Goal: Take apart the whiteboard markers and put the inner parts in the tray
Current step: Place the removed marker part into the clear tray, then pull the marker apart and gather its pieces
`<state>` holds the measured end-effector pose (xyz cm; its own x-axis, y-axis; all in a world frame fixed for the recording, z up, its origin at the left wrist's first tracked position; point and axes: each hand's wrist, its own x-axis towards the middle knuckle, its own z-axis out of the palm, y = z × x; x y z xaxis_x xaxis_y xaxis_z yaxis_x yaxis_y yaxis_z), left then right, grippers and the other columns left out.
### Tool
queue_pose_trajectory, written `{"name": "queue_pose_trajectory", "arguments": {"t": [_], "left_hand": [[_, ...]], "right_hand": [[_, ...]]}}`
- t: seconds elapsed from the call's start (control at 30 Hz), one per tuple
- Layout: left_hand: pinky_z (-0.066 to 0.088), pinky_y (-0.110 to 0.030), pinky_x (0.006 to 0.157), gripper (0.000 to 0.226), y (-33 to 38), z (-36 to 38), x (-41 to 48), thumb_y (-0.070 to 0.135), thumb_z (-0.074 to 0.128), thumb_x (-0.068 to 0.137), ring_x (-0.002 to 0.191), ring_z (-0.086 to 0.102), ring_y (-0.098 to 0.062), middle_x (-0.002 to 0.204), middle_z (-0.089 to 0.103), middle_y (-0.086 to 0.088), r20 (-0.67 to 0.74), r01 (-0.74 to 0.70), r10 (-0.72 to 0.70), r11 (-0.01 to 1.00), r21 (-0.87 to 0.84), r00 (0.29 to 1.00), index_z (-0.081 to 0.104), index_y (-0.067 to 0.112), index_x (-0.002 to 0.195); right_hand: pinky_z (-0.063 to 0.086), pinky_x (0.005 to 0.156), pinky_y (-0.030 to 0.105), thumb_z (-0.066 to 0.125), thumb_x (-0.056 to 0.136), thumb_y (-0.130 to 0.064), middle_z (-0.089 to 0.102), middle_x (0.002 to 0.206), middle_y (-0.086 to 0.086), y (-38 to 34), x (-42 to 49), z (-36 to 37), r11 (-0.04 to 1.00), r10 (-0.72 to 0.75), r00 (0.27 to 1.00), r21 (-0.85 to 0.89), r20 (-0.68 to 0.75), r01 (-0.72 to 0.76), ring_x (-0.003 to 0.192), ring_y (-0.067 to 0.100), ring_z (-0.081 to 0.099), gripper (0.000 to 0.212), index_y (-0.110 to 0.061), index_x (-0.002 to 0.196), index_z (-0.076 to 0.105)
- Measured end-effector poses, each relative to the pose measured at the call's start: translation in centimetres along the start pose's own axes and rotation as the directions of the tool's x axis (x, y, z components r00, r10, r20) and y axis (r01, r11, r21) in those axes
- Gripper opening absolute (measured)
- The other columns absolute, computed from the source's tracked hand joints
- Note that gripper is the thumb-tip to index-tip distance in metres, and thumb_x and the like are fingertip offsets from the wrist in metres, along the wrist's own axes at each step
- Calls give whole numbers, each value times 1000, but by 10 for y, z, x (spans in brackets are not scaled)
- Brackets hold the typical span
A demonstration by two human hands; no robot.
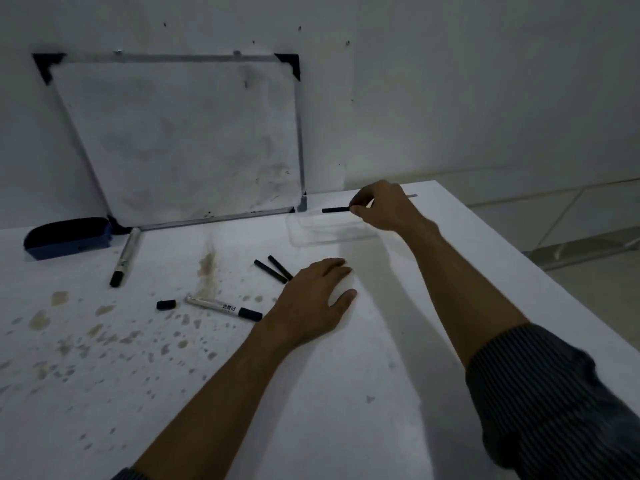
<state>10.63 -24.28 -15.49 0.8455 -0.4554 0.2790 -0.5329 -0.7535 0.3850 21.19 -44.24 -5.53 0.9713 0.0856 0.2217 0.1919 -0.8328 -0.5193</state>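
Right hand (384, 206) grip pinches one ink core (335, 210), long axis level, over the clear tray's (304, 239) far rim. Two more cores (275, 269) lie on the bench just short of the tray, touching the flat, empty left hand (311, 299), which is nearer.

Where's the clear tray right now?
In the head view the clear tray sits on the table's far right part, just right of the whiteboard's lower corner, directly under the right hand holding a black inner rod.

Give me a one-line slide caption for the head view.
Right hand holds a black ink core over the clear tray; left hand rests flat.
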Motion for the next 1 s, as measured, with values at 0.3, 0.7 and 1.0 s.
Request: {"name": "queue_pose_trajectory", "arguments": {"t": [0.3,0.7,1.0], "left_hand": [[38,-33,119,58,-5,5,2,54,50,103,144,43,-13,159,49,5,-30,-8,7,1000,-22,1000,52,23,152],[43,-38,107,48,12,-18,-2,44,51,105,124,57,-23,141,62,-6,-38,-47,49,997,56,998,60,13,141],[40,-43,92,25,-41,-94,-62,13,49,106,102,63,-31,118,70,-12,-266,131,-98,986,107,959,69,8,121]], "right_hand": [[58,98,42,82,85,-23,78,116,9,-8,62,32,958,65,943,-285,326,33,107,28,72,29,-12,113,81],[42,69,8,78,90,-30,76,96,-6,-26,-47,16,968,42,999,249,-33,-33,85,1,67,22,-21,110,79],[52,75,17,76,92,-30,77,99,-16,-77,-162,48,886,57,993,452,103,-98,89,5,71,19,-31,110,79]]}}
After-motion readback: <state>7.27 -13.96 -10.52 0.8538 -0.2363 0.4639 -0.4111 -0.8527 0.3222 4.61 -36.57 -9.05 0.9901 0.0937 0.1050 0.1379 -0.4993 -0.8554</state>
